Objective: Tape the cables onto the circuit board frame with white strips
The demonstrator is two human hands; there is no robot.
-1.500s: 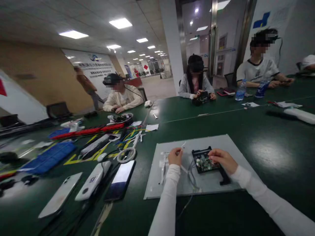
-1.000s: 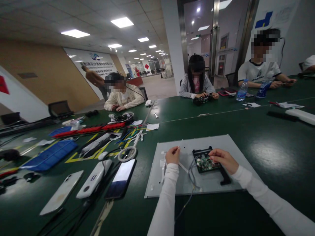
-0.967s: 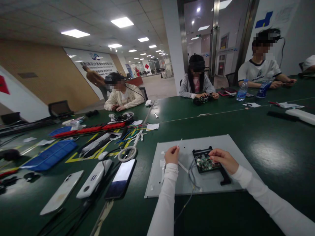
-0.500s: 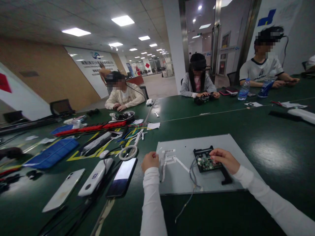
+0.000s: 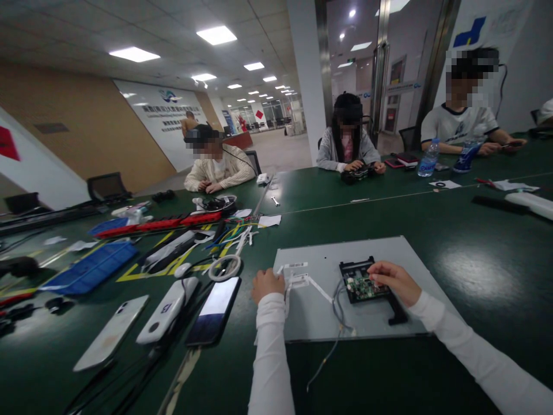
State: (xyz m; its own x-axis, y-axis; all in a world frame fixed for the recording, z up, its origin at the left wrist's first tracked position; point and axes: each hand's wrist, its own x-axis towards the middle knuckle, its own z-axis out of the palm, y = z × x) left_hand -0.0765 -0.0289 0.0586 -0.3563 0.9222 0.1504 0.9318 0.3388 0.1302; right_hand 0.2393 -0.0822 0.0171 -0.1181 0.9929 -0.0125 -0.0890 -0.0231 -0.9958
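My left hand (image 5: pixel 268 285) is at the left edge of a flat grey panel (image 5: pixel 367 328), its fingers curled together beside the end of a white strip (image 5: pixel 320 290). Whatever those fingers hold is hidden. Over the right side of a green circuit board (image 5: pixel 359 286) in a black frame (image 5: pixel 398 311), my right hand (image 5: pixel 395 280) has thumb and fingertips pinched together. Anything in that pinch is too small to name. The frame lies on the panel, and a grey-blue cable (image 5: pixel 337 308) trails from its left side over the panel's front edge.
Left of the panel lie a phone with a lit screen (image 5: pixel 216 302), a white power bank (image 5: pixel 166 311), a white phone (image 5: pixel 113 333), a tape roll (image 5: pixel 224 268) and a blue tray (image 5: pixel 93 268). A small wrench (image 5: pixel 275 201) and bottles (image 5: pixel 428 158) are farther off. Several people sit opposite.
My left hand has shifted slightly right and turned, with its knuckles now facing up more, at the panel's left edge. My right hand has stayed over the circuit board.
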